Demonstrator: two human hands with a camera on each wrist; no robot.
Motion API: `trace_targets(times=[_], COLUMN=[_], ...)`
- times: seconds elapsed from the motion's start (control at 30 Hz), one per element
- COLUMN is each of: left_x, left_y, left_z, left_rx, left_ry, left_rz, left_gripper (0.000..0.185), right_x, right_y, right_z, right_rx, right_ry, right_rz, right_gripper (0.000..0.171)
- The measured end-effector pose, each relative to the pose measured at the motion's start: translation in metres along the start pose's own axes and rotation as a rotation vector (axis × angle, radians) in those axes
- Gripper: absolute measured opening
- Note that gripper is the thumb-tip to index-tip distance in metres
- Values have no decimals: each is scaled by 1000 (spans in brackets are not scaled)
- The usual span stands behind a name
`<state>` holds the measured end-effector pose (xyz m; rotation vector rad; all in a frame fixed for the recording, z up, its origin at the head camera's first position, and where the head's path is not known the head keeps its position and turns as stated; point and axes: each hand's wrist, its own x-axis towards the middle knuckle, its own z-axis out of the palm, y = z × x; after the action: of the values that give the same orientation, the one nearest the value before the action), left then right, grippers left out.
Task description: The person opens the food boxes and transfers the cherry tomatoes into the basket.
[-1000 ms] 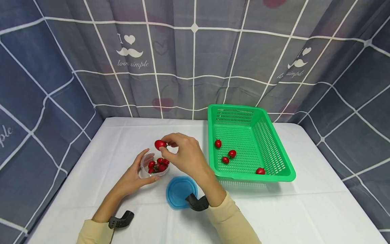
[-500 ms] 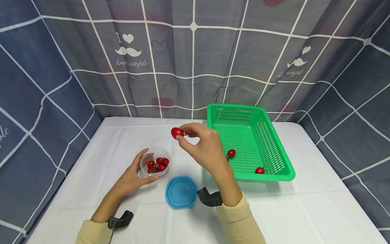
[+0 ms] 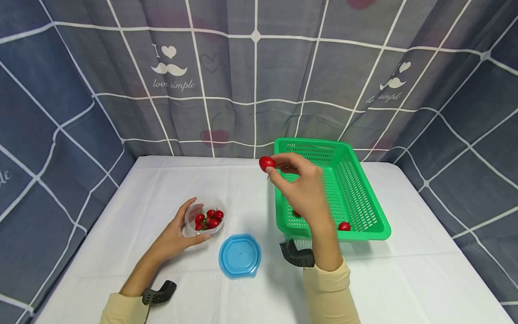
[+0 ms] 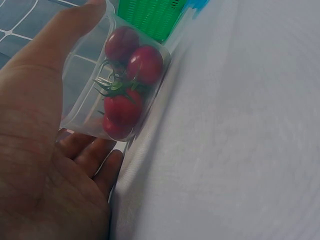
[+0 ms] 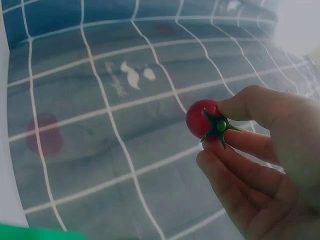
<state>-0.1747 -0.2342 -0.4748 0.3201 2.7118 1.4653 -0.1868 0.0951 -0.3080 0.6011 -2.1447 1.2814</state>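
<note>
Between thumb and fingers my right hand pinches a red cherry tomato, raised at the left rim of the green basket. Its green star-shaped stem end faces the camera in the right wrist view. Over on the left, my left hand grips a clear plastic container standing on the table, thumb along the near side and fingers round the far side. Several cherry tomatoes with green stems lie at its bottom. Two more tomatoes show in the basket, one near its front edge; my right hand hides part of the basket floor.
A blue lid lies flat on the white tablecloth between the container and the basket. Grey checked curtains enclose the back and both sides of the table.
My right hand has carried the pinched tomato from above the container, rightward and away from me, to the basket's left rim. My left hand stays on the container.
</note>
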Motion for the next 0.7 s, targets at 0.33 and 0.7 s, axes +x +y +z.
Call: trace_targets(times=[0.33, 0.7], left_x=[0, 0], left_y=[0, -1], left_z=[0, 1], left_rx=[7, -16], left_ry=[-1, -5], left_rz=[-22, 6], left_gripper=[111, 110], right_x=[1, 0], right_y=[14, 42], right_z=[-29, -51], right_rx=[-10, -40], right_ry=[70, 115], right_rz=[136, 255], right_gripper=[18, 19])
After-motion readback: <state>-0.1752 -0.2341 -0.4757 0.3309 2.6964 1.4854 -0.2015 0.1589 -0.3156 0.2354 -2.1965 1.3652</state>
